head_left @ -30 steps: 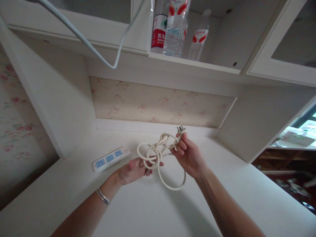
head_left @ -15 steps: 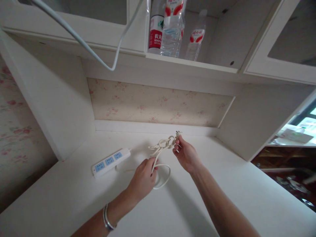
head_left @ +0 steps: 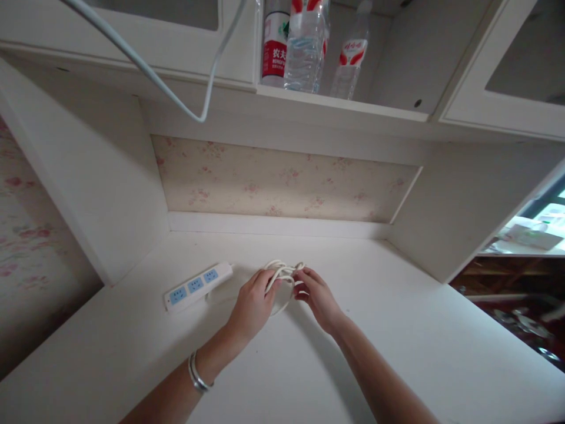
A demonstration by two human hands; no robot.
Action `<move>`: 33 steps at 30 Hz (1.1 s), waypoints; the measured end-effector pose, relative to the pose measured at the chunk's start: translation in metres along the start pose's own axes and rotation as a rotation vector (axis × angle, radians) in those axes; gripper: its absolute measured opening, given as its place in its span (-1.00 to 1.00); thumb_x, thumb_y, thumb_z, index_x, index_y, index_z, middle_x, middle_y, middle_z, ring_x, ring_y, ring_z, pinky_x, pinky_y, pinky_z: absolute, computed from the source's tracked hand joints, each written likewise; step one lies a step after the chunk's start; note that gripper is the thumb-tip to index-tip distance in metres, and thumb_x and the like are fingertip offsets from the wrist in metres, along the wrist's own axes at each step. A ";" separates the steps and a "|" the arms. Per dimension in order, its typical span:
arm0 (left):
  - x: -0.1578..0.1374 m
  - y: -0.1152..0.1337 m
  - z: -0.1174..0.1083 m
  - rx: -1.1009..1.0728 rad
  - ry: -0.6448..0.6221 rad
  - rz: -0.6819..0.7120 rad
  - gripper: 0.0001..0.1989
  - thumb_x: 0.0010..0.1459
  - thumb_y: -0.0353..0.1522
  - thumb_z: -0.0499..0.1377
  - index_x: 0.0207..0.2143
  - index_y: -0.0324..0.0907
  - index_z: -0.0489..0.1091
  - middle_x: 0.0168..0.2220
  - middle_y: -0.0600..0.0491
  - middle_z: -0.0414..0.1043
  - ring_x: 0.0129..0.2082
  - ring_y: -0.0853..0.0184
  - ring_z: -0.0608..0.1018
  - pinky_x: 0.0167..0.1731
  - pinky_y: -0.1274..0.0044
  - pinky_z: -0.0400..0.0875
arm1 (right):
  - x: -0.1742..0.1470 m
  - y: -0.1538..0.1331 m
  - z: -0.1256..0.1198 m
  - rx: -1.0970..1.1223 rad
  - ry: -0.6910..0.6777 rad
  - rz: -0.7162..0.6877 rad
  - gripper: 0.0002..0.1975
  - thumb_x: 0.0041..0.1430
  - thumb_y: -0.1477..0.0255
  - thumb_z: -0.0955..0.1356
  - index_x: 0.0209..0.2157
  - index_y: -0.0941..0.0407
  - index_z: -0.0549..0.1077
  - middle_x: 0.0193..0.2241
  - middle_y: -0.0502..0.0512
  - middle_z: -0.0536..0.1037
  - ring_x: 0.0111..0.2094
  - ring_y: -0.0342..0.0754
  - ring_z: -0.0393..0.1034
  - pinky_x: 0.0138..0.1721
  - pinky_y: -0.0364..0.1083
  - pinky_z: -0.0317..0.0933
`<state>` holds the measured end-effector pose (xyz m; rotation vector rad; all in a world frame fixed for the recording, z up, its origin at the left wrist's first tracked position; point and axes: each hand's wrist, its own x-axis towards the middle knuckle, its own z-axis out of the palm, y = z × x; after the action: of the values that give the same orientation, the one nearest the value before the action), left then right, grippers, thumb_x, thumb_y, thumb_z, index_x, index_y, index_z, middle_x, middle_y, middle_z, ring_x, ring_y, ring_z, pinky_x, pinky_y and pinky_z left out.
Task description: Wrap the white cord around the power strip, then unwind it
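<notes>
A white power strip (head_left: 198, 285) with blue sockets lies on the white desk (head_left: 309, 365), left of centre. Its cream cord (head_left: 282, 272) is bunched into loops down on the desk surface. My left hand (head_left: 252, 303), with a silver bangle on the wrist, grips the loops from the left. My right hand (head_left: 318, 297) holds the same bundle from the right, fingers curled over it. The plug is hidden under my right hand's fingers.
Several water bottles (head_left: 304, 44) stand on an open shelf above the desk, between cabinet doors. A pale cable (head_left: 176, 97) hangs in a curve from the upper left. White side panels wall the desk nook left and right. Floral wallpaper covers the back.
Both hands have come down and together, lowering the cord bundle from mid-air onto the desk. The loops are pulled tighter and the plug has gone out of sight.
</notes>
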<state>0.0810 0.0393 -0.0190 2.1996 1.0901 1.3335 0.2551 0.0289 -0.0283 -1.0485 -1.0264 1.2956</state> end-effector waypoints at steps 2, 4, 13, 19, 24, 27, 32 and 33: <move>0.001 -0.002 0.001 -0.023 0.019 -0.051 -0.81 0.24 -0.27 0.02 -0.17 -0.14 0.33 -0.20 0.00 0.46 -0.16 0.29 0.48 -0.10 0.45 0.33 | -0.005 0.011 0.003 -0.147 0.035 -0.085 -0.69 0.06 0.18 0.36 -0.25 0.08 0.31 -0.33 -0.01 0.42 -0.41 -0.15 0.33 -0.39 -0.15 0.22; 0.002 -0.004 0.002 -0.066 0.024 -0.113 -0.79 0.23 -0.25 0.03 -0.16 -0.14 0.32 -0.22 -0.01 0.47 -0.20 0.28 0.50 -0.14 0.46 0.35 | -0.007 0.021 0.004 -0.328 0.105 -0.167 -0.71 0.06 0.22 0.36 -0.24 0.06 0.27 -0.38 -0.04 0.40 -0.46 -0.14 0.31 -0.43 -0.15 0.20; 0.007 -0.016 -0.002 0.038 -0.116 -0.152 -0.70 0.13 -0.42 0.07 -0.05 -0.17 0.30 -0.11 -0.04 0.45 -0.14 0.28 0.49 -0.10 0.46 0.33 | -0.017 0.008 -0.002 -1.312 0.206 -0.337 -0.67 0.19 0.44 0.18 -0.12 -0.11 0.47 -0.23 0.10 0.48 -0.37 -0.04 0.38 -0.36 -0.09 0.13; 0.004 -0.013 -0.012 0.422 -0.220 -0.206 -0.62 0.09 -0.46 0.04 -0.01 -0.12 0.32 -0.07 -0.01 0.45 -0.10 0.24 0.48 -0.09 0.46 0.30 | -0.007 0.003 -0.019 -1.180 0.165 -0.002 -0.65 0.20 0.22 0.21 -0.23 0.03 0.57 -0.56 0.10 0.52 -0.50 -0.03 0.38 -0.46 -0.11 0.09; 0.002 -0.009 -0.012 0.526 -0.255 -0.207 -0.63 0.09 -0.44 0.04 -0.02 -0.11 0.31 -0.12 -0.02 0.48 -0.13 0.23 0.50 -0.14 0.48 0.31 | 0.004 0.010 -0.025 -0.697 0.111 0.035 -0.50 0.19 0.08 0.16 -0.38 0.17 0.52 -0.56 0.08 0.52 -0.69 -0.17 0.26 -0.62 -0.17 0.10; 0.002 -0.011 -0.010 0.591 -0.259 -0.234 -0.69 0.10 -0.41 0.05 -0.06 -0.16 0.34 -0.19 -0.06 0.50 -0.18 0.20 0.52 -0.17 0.46 0.32 | 0.007 0.013 -0.024 -0.588 0.177 -0.004 -0.59 0.14 0.17 0.25 -0.17 0.19 0.47 -0.34 0.15 0.57 -0.47 -0.09 0.44 -0.44 -0.13 0.26; -0.001 -0.016 -0.006 0.644 -0.257 -0.228 -0.77 0.15 -0.40 0.01 -0.16 -0.24 0.36 -0.24 -0.13 0.47 -0.21 0.19 0.53 -0.22 0.46 0.33 | 0.011 0.015 -0.022 -0.836 0.232 -0.091 -0.66 0.11 0.24 0.29 -0.12 0.10 0.45 -0.14 0.19 0.54 -0.09 0.02 0.42 -0.17 -0.09 0.25; -0.001 -0.017 -0.006 0.644 -0.252 -0.219 -0.78 0.16 -0.41 0.00 -0.17 -0.24 0.35 -0.25 -0.13 0.47 -0.21 0.19 0.52 -0.22 0.46 0.32 | 0.012 0.015 -0.021 -0.896 0.237 -0.099 -0.69 0.11 0.26 0.30 -0.13 0.07 0.44 -0.15 0.17 0.55 -0.11 0.01 0.43 -0.19 -0.10 0.24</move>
<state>0.0683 0.0484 -0.0273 2.4780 1.7708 0.6363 0.2722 0.0404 -0.0478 -1.7339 -1.4881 0.5749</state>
